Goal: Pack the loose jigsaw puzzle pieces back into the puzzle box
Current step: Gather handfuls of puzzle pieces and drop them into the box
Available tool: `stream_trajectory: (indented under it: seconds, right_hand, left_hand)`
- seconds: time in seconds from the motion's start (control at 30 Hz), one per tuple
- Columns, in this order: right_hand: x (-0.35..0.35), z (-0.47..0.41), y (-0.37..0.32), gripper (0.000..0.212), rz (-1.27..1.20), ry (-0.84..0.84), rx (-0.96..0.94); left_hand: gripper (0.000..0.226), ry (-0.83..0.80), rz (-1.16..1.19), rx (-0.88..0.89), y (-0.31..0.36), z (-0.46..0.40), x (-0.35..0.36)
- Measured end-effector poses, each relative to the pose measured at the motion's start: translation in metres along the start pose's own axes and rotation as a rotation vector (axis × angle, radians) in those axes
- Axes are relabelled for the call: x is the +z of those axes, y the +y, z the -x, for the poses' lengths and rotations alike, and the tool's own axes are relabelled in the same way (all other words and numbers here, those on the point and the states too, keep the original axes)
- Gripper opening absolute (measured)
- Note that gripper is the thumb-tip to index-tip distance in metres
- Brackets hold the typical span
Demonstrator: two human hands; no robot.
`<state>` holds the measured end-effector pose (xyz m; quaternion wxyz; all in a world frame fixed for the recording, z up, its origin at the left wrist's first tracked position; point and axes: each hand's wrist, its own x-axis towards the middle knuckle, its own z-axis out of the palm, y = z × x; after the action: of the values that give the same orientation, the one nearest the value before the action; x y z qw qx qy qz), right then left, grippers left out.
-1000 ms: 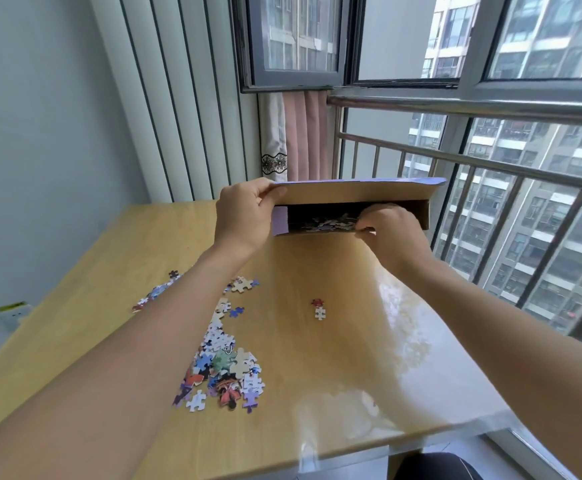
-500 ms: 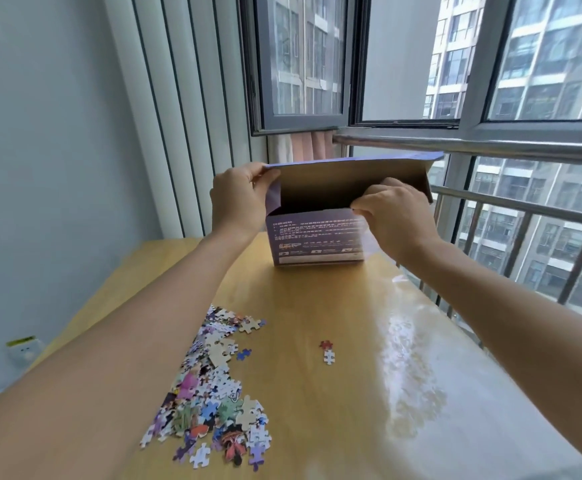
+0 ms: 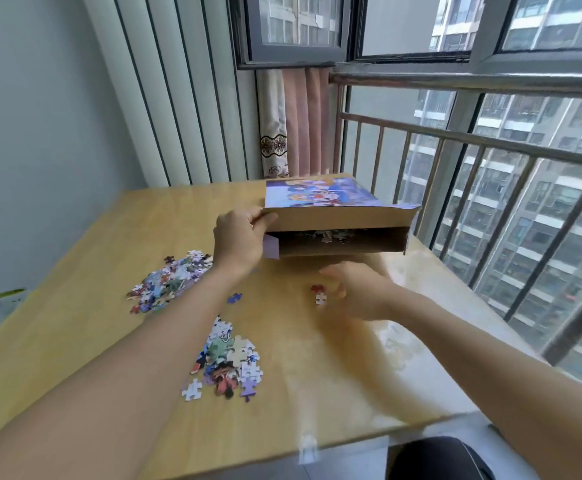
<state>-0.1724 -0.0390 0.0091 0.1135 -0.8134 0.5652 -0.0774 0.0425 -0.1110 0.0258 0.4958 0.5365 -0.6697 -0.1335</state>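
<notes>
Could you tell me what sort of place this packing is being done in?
Probably an enclosed balcony or window nook of a high-rise flat. A wooden table stands against a metal railing and large windows; apartment towers show outside, and a pink curtain hangs in the corner.

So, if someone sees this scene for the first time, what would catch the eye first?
Probably the puzzle box, held open-ended toward the camera by the left hand at the far side of the wooden table, with pieces visible inside. Next, the colourful loose puzzle pieces spread near the left forearm, with another pile further left. The right hand hovers, blurred, beside two stray pieces in the middle of the table.
</notes>
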Motion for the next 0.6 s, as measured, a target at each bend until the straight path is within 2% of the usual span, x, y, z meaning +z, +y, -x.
stream_trajectory:
  seconds: [0.1, 0.2, 0.3, 0.43, 0.53, 0.6]
  right_hand:
    - [0.017, -0.007, 0.002, 0.057, -0.036, -0.054, 0.021]
    - [0.017, -0.017, 0.005, 0.046, -0.042, -0.024, 0.023]
    - [0.019, -0.020, 0.007, 0.030, -0.152, 0.017, 0.031]
    - [0.032, -0.010, -0.016, 0.018, -0.221, 0.070, 0.001]
    - [0.047, -0.008, -0.044, 0.014, -0.261, 0.113, -0.067]
    - [0.057, -0.012, -0.064, 0.015, -0.306, 0.153, -0.092]
  left_hand:
    - [0.024, -0.089, -0.041, -0.034, -0.010, 0.014, 0.007]
    - [0.019, -0.104, -0.084, -0.056, -0.014, 0.021, 0.010]
    - [0.018, -0.100, -0.070, -0.071, -0.019, 0.024, 0.009]
    - [0.011, -0.184, 0.015, -0.106, -0.021, 0.030, 0.000]
    - [0.016, -0.263, 0.018, -0.097, -0.024, 0.038, -0.016]
    - [0.018, -0.255, 0.026, -0.084, -0.029, 0.044, -0.036]
